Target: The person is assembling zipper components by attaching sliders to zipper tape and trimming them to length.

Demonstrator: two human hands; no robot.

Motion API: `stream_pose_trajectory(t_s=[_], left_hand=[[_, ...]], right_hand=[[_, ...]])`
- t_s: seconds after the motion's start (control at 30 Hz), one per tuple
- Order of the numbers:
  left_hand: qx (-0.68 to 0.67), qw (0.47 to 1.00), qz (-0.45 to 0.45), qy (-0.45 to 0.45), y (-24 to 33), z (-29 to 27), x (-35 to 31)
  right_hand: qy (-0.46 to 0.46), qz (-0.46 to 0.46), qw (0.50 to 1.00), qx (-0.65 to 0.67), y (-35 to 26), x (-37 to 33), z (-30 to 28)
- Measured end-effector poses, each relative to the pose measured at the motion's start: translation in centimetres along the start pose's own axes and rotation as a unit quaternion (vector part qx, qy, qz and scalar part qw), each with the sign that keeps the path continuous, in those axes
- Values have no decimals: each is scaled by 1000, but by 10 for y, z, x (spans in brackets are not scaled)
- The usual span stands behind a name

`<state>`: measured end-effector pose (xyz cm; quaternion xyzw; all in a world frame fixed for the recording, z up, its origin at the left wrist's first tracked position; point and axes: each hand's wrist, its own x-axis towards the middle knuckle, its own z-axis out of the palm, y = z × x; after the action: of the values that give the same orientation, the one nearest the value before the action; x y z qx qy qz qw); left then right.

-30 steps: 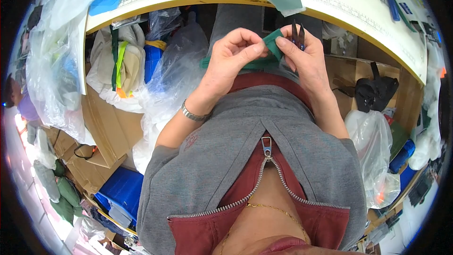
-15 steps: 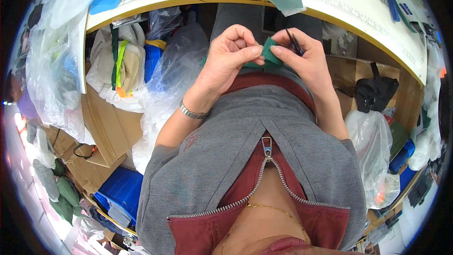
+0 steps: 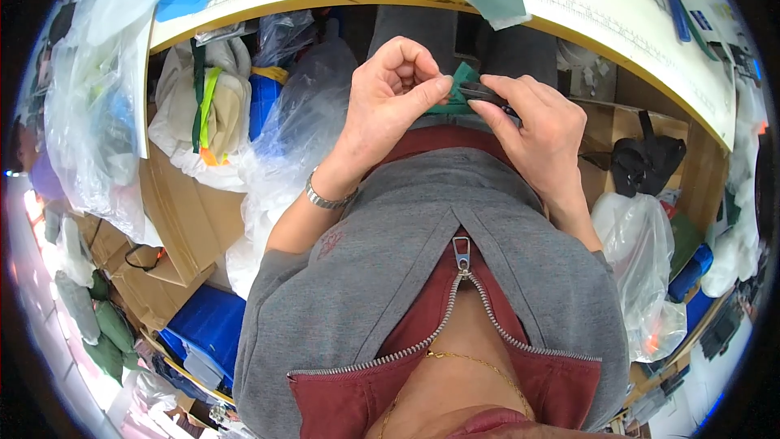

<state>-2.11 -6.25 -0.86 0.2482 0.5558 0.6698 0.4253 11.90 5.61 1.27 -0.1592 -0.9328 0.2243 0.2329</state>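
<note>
R hand (image 3: 540, 123) grips slim black metal snips (image 3: 485, 95) by green cloth strip (image 3: 464, 75); L hand (image 3: 390, 88) curled alongside, grip unclear. W/ snips so close, slip could nick fingers or cloth.

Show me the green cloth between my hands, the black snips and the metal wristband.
Green cloth (image 3: 465, 75): head view, its upper part.
Black snips (image 3: 483, 93): head view, exposed left section.
Metal wristband (image 3: 327, 196): head view, middle.

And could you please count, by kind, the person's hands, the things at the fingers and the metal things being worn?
Hands: 2, left hand and right hand
Black snips: 1
Green cloth: 1, seemingly one piece
Metal wristband: 1
Neck chain: 1
Metal zip: 1
Total: 7
</note>
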Motion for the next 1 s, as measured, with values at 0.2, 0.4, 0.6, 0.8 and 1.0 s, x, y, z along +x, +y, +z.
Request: stream_pose_trajectory(t_s=[0.2, 0.4, 0.6, 0.8, 1.0], left_hand=[[20, 1000, 5, -2, 1, 1, -1], [36, 999, 5, -5, 1, 0, -1], [87, 996, 18, 0, -2, 0, 0], [115, 993, 21, 3, -2, -2, 1], [15, 1000, -8, -8, 0, -3, 4]], right_hand=[[3, -20, 1000, -10, 0, 0, 0], [6, -41, 999, -24, 1, 0, 0], [0, -56, 997, -51, 0, 3, 1], [-36, -50, 996, -62, 1, 2, 2], [-11, -30, 999, -4, 1, 3, 2]])
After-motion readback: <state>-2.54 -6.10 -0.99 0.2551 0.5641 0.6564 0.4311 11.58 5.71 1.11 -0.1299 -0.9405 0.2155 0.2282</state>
